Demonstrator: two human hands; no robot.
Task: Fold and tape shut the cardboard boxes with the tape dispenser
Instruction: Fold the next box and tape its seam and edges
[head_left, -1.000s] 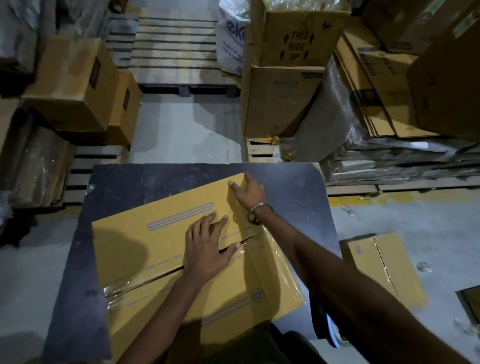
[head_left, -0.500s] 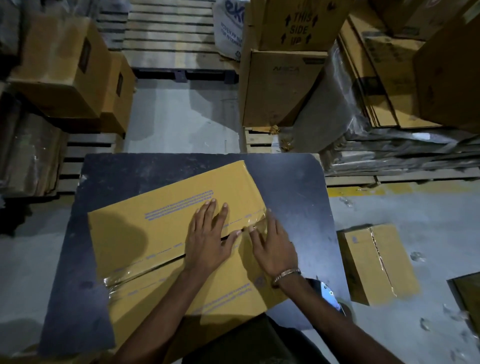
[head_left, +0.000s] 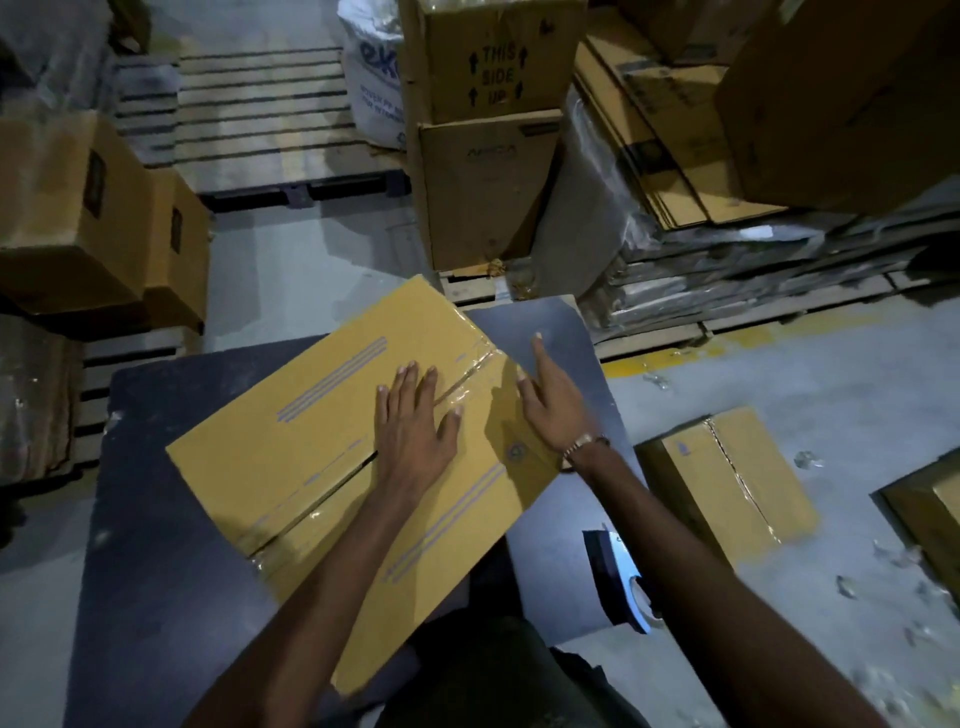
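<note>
A yellow cardboard box (head_left: 322, 457) lies on the dark table (head_left: 156, 571), turned at an angle, with clear tape along its centre seam. My left hand (head_left: 415, 421) presses flat on the box top beside the seam. My right hand (head_left: 550, 400) rests on the box's right end with fingers straight, the index finger pointing out over the table. The tape dispenser (head_left: 621, 577) lies at the table's right front edge, partly hidden by my right forearm.
Another taped yellow box (head_left: 727, 483) sits on the floor to the right. Stacked brown cartons (head_left: 483, 130) on pallets stand behind the table, more cartons (head_left: 78, 208) at the left, flat cardboard piles (head_left: 675, 130) at the back right. Tape scraps litter the floor.
The box has been turned counter-clockwise and shifted toward the table's far right corner. My right hand moved from the seam to the box's right end. My left hand stays flat on top.
</note>
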